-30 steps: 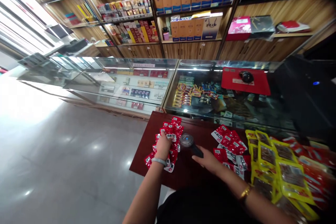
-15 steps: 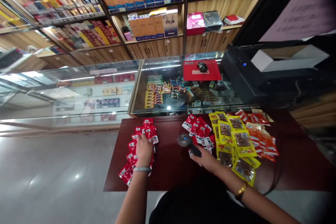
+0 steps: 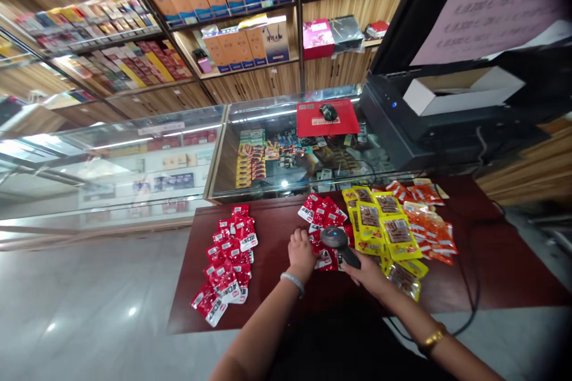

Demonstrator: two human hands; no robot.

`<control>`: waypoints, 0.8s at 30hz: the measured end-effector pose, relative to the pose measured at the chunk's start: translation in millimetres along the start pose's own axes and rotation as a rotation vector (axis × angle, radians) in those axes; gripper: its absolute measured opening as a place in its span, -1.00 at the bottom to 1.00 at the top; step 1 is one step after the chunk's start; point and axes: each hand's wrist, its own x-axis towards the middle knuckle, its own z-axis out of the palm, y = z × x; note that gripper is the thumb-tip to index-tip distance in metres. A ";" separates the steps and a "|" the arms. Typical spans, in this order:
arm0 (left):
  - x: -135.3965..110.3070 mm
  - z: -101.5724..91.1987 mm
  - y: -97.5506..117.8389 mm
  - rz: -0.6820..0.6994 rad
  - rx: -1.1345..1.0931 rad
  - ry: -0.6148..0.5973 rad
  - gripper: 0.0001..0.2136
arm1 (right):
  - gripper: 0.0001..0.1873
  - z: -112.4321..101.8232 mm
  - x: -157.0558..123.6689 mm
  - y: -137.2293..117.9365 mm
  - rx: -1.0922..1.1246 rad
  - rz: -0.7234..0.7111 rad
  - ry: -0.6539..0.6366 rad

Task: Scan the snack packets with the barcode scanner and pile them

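Observation:
My right hand [image 3: 369, 274] grips a dark handheld barcode scanner [image 3: 337, 240] by its handle, its head above the middle pile of red snack packets [image 3: 324, 212]. At that pile's left edge is my left hand [image 3: 301, 254], fingers slightly bent and thumb apart, the thumb near a packet; its fingertips are partly hidden. A second group of red snack packets [image 3: 227, 271] lies overlapping in a column on the left of the table. Right of the scanner, yellow snack packets [image 3: 384, 220] are heaped, with orange packets [image 3: 431, 232] beyond them.
The dark red table [image 3: 272, 297] adjoins a glass display counter [image 3: 214, 155]. A red mat [image 3: 310, 125] with a computer mouse [image 3: 328, 111] sits on the counter. A black machine [image 3: 393, 125] bearing a white open box [image 3: 465, 90] stands right. A cable [image 3: 477, 286] runs over the table's right part.
My left hand has moved right, from the left red packets to the middle pile. The scanner in my right hand has shifted slightly right relative to the packets. The camera view has shifted.

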 end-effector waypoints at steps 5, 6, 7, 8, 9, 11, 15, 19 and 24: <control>-5.7 0.1 -17.8 0.010 -0.103 0.000 -0.42 | -0.51 8.9 -1.5 -4.1 -0.001 -0.008 -0.020; -7.6 -0.1 -21.2 0.001 -0.136 -0.010 -0.41 | -0.50 11.6 -1.1 -5.2 -0.005 -0.012 -0.019; -9.2 -0.6 -24.2 -0.008 -0.162 -0.020 -0.42 | -0.50 14.4 -0.4 -6.3 -0.010 -0.017 -0.019; -10.3 -1.1 -26.5 -0.013 -0.179 -0.027 -0.46 | -0.51 17.2 0.6 -7.3 -0.015 -0.021 -0.020; -10.9 -1.7 -28.2 -0.010 -0.189 -0.034 -0.53 | -0.51 19.9 1.8 -8.2 -0.022 -0.025 -0.023; -10.5 -2.9 -29.1 0.012 -0.198 -0.048 -0.68 | -0.51 24.7 4.3 -10.1 -0.035 -0.029 -0.034; -5.8 -6.2 -25.5 0.019 -0.206 -0.068 -0.86 | -0.49 30.8 6.1 -13.6 -0.064 -0.022 -0.050; -4.9 -11.9 -26.1 0.042 -0.239 -0.100 -0.90 | -0.50 31.6 3.8 -15.3 -0.073 -0.004 -0.057; -22.6 -6.2 -26.1 0.026 -0.196 -0.013 -0.65 | -0.53 27.5 0.3 -14.9 -0.015 0.025 -0.048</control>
